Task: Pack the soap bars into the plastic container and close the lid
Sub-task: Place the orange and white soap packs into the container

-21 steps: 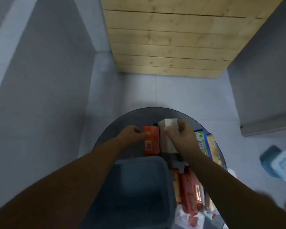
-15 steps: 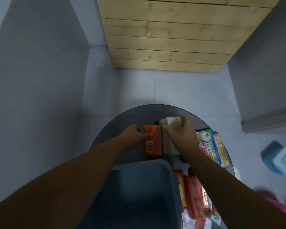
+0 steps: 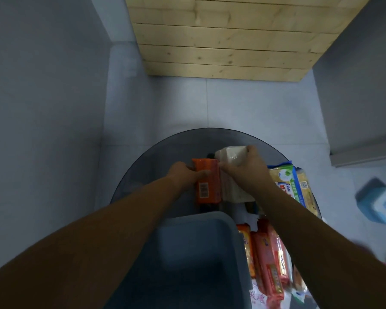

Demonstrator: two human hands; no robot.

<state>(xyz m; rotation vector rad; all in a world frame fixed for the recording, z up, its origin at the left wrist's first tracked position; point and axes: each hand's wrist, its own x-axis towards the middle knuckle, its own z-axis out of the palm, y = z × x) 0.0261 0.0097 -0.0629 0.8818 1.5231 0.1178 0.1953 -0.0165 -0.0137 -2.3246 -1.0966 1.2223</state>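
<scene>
My left hand (image 3: 183, 175) curls around the left side of an orange-wrapped soap bar (image 3: 207, 181), thumb pressed across its top face above the barcode, so I am gripping it just beyond the far rim of the grey plastic container (image 3: 234, 228). My right hand (image 3: 245, 168) is clamped on a white-wrapped soap bar (image 3: 230, 156) that sits right against the orange one's right side, my fingers over its far end and my thumb at the seam where the two bars meet. Both bars are over the round dark glass table (image 3: 147, 161), beyond the container, whose inside looks bare as far as I can see past my forearm. To the right of the container lies a row of red and orange soap packets (image 3: 267, 259), touching one another, and farther from it, beyond my right forearm, yellow soap packs with green and blue labels (image 3: 292, 184) lie near the table edge. Off the table, well to the right of the container, a blue and white box (image 3: 381, 204) lies on the floor, too blurred to tell more
</scene>
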